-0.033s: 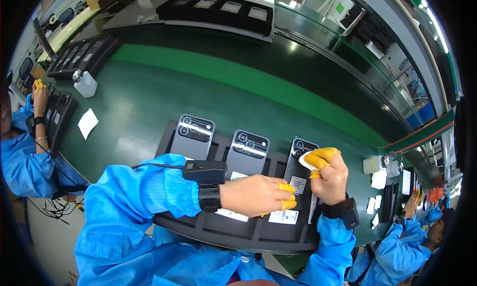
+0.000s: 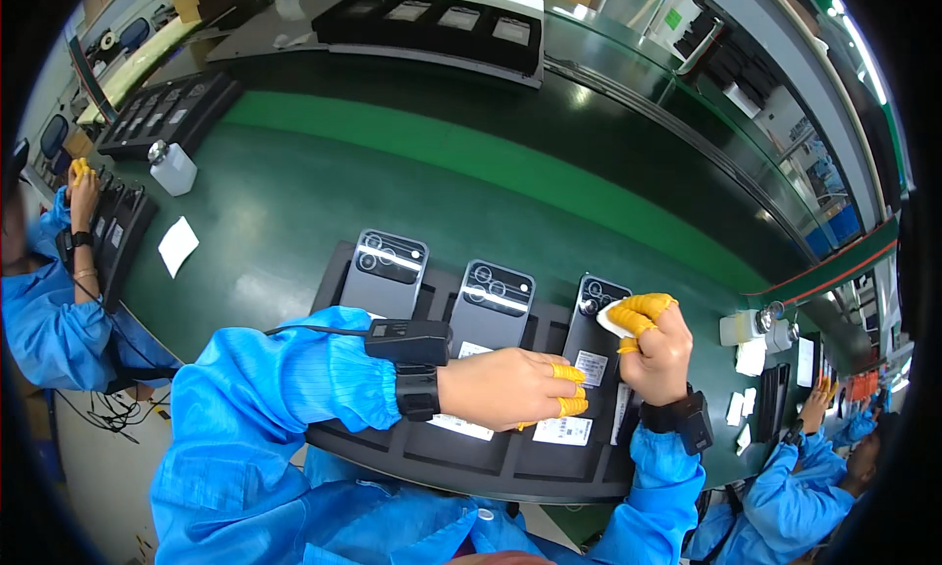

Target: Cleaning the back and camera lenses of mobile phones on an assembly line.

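A black tray [image 2: 461, 475] in front of me holds three grey phones, backs up: a left phone [image 2: 385, 288], a middle phone [image 2: 494, 324] and a right phone [image 2: 579, 331]. White labels lie on or beside them. My left hand [image 2: 510, 388] rests flat across the lower part of the right phone, fingers stretched out, yellow cots on several fingertips. In my right hand [image 2: 657, 359], also with yellow finger cots, a folded white wipe [image 2: 614, 320] is pinched against that phone's back beside its cameras. My left forearm hides part of the tray.
On the green bench stand a white dispenser bottle [image 2: 173, 168] and a loose white sheet [image 2: 179, 247] at left, more bottles [image 2: 743, 326] and wipes at right. Other trays [image 2: 432, 30] lie at the back. Blue-sleeved co-workers [image 2: 49, 310] sit on both sides.
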The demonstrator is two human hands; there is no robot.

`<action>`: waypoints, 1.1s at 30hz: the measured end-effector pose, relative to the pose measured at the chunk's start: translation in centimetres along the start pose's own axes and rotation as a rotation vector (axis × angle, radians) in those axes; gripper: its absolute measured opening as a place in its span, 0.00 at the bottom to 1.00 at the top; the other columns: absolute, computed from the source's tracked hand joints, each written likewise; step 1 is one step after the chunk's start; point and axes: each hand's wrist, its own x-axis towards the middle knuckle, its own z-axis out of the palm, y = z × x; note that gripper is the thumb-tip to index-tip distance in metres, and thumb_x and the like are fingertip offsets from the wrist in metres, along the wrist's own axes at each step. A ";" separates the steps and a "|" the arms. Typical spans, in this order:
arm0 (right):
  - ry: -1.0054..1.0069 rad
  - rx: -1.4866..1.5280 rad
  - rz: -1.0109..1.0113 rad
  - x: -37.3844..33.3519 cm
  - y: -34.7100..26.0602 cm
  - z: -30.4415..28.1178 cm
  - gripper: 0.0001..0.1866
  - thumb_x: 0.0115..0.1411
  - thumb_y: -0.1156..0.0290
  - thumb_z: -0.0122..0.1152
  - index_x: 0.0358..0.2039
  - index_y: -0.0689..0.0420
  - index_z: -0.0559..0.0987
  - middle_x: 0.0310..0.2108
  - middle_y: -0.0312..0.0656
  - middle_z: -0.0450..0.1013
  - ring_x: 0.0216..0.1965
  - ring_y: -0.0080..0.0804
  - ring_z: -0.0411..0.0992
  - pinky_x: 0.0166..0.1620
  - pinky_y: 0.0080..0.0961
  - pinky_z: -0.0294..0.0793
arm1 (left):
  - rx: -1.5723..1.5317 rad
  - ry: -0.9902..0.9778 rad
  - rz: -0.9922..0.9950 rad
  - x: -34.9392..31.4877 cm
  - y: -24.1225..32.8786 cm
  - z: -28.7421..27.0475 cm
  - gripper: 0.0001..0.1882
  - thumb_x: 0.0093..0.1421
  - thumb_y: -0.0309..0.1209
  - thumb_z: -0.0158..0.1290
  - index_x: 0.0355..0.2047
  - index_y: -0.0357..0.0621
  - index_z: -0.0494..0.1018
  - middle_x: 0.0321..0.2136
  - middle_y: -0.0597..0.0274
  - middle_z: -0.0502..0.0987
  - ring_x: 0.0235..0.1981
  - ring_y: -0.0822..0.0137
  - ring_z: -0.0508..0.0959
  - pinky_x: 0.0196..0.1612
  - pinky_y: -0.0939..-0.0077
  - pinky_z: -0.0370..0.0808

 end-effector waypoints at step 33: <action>-0.050 0.023 -0.035 -0.1 0.4 -0.1 0.21 0.32 0.87 0.56 0.31 0.63 0.83 0.33 0.47 0.76 0.34 0.47 0.73 0.36 0.37 0.75 | -0.066 -0.031 0.003 0.2 -0.4 0.4 0.27 0.49 0.26 0.60 0.51 0.35 0.71 0.45 0.52 0.76 0.55 0.51 0.75 0.66 0.61 0.67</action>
